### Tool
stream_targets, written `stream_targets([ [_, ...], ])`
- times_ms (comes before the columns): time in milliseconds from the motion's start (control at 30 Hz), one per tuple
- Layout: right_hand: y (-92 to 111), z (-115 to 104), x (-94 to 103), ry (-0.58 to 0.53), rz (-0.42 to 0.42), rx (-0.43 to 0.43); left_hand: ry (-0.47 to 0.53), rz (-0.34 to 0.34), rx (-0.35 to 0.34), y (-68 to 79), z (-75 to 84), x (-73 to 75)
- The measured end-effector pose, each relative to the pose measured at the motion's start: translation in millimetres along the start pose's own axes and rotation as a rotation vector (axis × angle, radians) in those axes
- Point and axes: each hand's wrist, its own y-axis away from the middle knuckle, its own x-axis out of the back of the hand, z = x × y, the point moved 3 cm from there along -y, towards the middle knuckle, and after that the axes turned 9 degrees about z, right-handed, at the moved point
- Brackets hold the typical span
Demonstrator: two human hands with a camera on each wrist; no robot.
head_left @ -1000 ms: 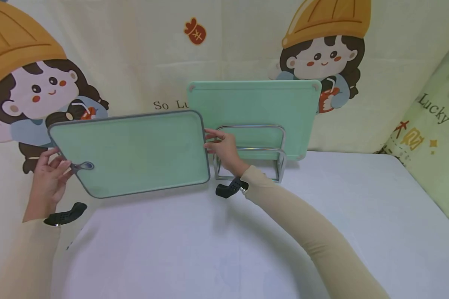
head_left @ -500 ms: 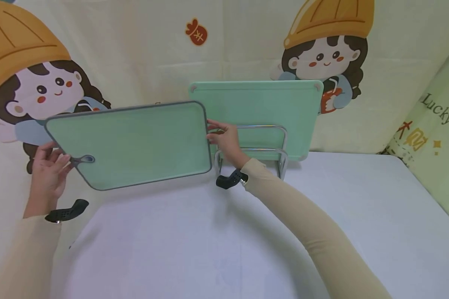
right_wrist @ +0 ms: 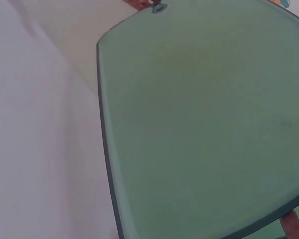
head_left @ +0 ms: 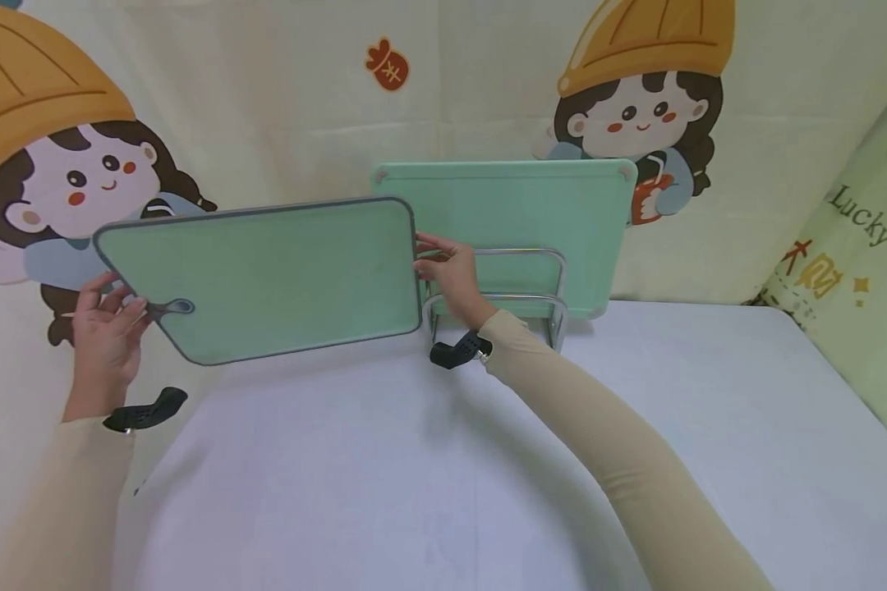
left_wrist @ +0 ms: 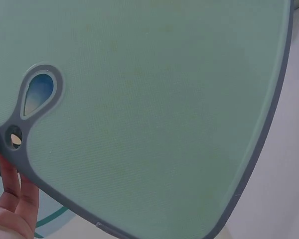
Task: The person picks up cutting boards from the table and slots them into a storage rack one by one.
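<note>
Both hands hold up a green cutting board [head_left: 288, 279] with a grey rim, tilted a little so its right end is higher. At its left edge, by the grey hanging loop [left_wrist: 39, 94], the left hand [head_left: 111, 341] pinches the rim. The right hand [head_left: 451, 275] pinches the right edge between thumb and fingers; some fingertips are hidden behind the board. Just behind the right hand is a chrome wire rack [head_left: 562, 316]. A second, lighter green cutting board [head_left: 517, 205] stands upright in it.
A white-covered table [head_left: 443, 476] lies below the raised board. Behind it hangs a cream curtain [head_left: 288, 98] with cartoon figures. Another printed cloth [head_left: 857, 271] hangs at the right, by the table's far corner.
Both hands have raised the grey-rimmed board and shifted it slightly to the right, its right end now overlapping the rack board a little more. The rack and its board stay put.
</note>
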Motion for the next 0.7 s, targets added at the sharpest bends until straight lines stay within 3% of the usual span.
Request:
stream_targets([
  [467, -6, -1, 4.5, -0.016, 0.044, 0.0, 0.004, 0.007, -0.035, -7.1, -10.3, -10.5],
  [700, -10, -3, 11.7, -0.044, 0.051, 0.001, -0.057, 0.009, -0.029, -9.1, -16.5, -15.8],
])
